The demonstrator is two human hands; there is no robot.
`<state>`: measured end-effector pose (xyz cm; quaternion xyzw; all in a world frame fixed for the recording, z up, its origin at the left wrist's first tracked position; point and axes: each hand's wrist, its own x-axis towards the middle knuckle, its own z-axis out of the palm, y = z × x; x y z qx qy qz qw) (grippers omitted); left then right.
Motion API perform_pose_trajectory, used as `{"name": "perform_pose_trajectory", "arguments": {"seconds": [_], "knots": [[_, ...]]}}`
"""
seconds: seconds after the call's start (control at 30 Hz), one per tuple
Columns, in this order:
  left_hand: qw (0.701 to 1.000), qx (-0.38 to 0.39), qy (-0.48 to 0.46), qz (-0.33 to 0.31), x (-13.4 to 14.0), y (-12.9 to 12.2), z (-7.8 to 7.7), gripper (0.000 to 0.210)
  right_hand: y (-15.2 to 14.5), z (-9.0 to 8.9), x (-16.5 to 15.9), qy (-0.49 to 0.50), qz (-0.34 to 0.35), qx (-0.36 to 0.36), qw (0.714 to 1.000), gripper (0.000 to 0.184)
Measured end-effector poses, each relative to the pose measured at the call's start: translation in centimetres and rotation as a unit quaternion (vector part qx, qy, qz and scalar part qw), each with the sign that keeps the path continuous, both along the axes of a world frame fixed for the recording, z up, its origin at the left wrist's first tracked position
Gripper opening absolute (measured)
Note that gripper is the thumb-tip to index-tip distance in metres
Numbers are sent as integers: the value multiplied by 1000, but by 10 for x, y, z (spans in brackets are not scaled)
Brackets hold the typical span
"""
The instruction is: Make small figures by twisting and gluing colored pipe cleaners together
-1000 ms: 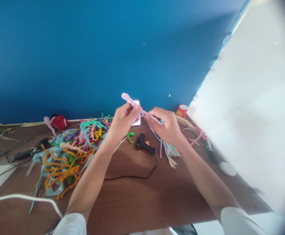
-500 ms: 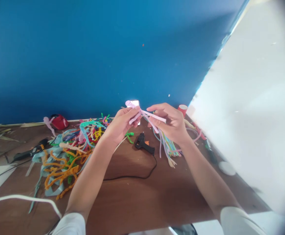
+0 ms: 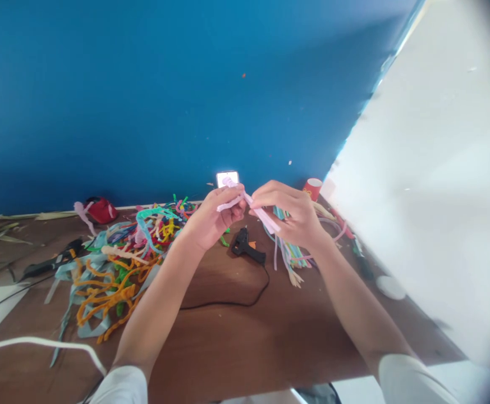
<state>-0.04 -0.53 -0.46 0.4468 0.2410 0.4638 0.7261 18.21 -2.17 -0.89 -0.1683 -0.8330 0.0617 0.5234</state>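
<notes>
As I see it from my end, L hand point(image 3: 211, 219) grips the lilac stems point(image 3: 266, 219), thumb on top; R hand point(image 3: 293, 213) has its fingertips closed on them too. They're up b/w both hands, over the table point(image 3: 236, 348). Glue gun point(image 3: 248, 247) lies below (cord point(image 3: 245, 305) running L), w/ phone point(image 3: 220, 179) beyond.

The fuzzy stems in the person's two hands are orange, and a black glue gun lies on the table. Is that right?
Not quite: the head view shows that the fuzzy stems in the left hand and right hand are pale pinkish lilac, not orange. A black glue gun does lie on the table.
</notes>
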Motion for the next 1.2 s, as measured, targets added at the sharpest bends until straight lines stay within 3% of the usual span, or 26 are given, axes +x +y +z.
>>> {"name": "perform_pose_trajectory", "arguments": {"seconds": [0.13, 0.27, 0.53, 0.7, 0.87, 0.97, 1.1, 1.2], "knots": [[998, 34, 39, 19, 2, -1, 1, 18, 0, -4, -1, 59, -53, -3, 997, 5], [994, 69, 68, 46, 2, -1, 2, 17, 0, -5, -3, 74, -65, 1, 995, 8], [992, 103, 63, 48, 0, 2, 0, 22, 11, -7, 9, 10, -124, 102, 987, 10], [981, 132, 104, 98, 2, 2, -2, 24, 11, -7, 9, -76, -202, 99, 971, 10], [953, 188, 175, 158, 3, 4, -8, 25, 6, -2, 5, -215, -315, 117, 917, 15], [921, 246, 237, 189, 3, 5, -11, 22, 6, 0, 6, -283, -350, 143, 882, 16], [870, 308, 315, 223, 3, 5, -12, 15, 7, -1, 6, -299, -330, 120, 887, 15], [859, 326, 327, 220, 2, 4, -11, 14, 8, -5, 3, -282, -319, 67, 903, 18]]}}
